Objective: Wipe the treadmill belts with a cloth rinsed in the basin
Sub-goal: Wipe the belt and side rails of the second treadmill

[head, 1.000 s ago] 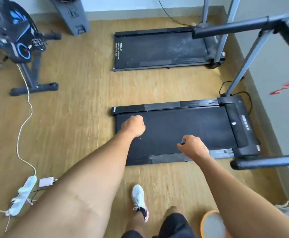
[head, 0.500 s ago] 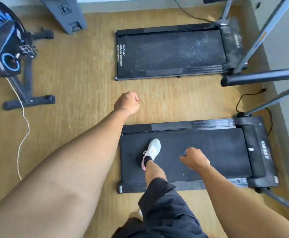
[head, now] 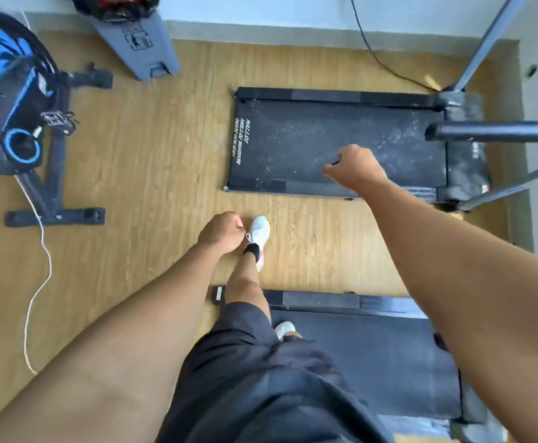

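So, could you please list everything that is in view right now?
far treadmill: one, black with white specks, by the wall
near treadmill: one, black, bottom right
exercise bike: one, black and blue, left
stand: one, grey, top, by the wall
cable: one, white, floor at left
floor: one, wood-brown, between the machines
shoes: two, white, one on the floor, one on the near treadmill
shorts: one, black, bottom centre
left hand: one, curled, beside the forward shoe
right hand: one, curled, over the far treadmill; contents unclear
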Demonstrator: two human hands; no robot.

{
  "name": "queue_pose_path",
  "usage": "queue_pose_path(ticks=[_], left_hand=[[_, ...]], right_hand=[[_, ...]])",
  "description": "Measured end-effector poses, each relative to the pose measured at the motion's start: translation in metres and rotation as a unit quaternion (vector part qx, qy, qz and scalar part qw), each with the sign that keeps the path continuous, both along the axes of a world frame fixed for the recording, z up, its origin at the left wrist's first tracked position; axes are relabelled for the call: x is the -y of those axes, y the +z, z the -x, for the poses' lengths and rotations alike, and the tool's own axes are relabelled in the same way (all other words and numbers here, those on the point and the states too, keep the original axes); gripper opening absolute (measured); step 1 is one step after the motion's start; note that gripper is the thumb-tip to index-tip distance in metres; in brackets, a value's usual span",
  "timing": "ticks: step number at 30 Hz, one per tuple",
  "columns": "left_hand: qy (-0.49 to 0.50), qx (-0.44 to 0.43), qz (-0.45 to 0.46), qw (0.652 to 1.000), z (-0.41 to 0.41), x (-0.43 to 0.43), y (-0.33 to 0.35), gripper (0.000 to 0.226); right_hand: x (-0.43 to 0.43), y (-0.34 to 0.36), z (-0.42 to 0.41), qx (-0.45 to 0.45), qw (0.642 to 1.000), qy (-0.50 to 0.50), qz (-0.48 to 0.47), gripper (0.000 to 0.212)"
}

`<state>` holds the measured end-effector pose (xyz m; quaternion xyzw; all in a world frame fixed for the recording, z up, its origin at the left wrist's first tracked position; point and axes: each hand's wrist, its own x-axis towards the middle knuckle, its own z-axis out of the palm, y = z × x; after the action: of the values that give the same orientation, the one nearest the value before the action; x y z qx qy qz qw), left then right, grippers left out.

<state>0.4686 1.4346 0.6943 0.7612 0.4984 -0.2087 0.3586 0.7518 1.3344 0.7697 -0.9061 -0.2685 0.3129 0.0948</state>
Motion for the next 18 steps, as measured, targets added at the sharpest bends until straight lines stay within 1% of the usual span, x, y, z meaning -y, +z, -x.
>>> queue_pose_path(ticks=[3,5,7,11,13,16,18], left_hand=[[-0.05,-0.005,0.013,0.999,-0.077,-0.06,-0.029,0.018],[-0.097,-0.017,0.029,0.995,-0.142,-0.098,-0.041,0.02],[-0.143,-0.029,0.025,0.989,-0.209,-0.138,-0.043,0.022],[-0.24,-0.003,0.023,0.971,-0.365,-0.183,-0.012,0.019],[-0.275,0.018,0.034,0.961,-0.446,-0.196,0.006,0.019],[-0.336,0.054,0.038,0.94,-0.563,-0.206,0.017,0.021],[-0.373,0.061,0.04,0.925,-0.637,-0.209,0.016,0.021]], right_hand=[[-0.042,-0.018,-0.057,-0.014,0.999,-0.035,0.011,0.028],[-0.054,-0.028,-0.093,-0.023,0.998,-0.053,0.039,0.028],[-0.058,-0.03,-0.128,-0.033,0.995,-0.073,0.059,0.025],[-0.058,-0.02,-0.192,-0.042,0.986,-0.15,0.056,0.02],[-0.061,-0.02,-0.223,-0.057,0.979,-0.19,0.054,0.024],[-0.064,-0.041,-0.269,-0.095,0.96,-0.26,0.039,0.029],[-0.068,-0.06,-0.296,-0.12,0.945,-0.301,0.032,0.031]])
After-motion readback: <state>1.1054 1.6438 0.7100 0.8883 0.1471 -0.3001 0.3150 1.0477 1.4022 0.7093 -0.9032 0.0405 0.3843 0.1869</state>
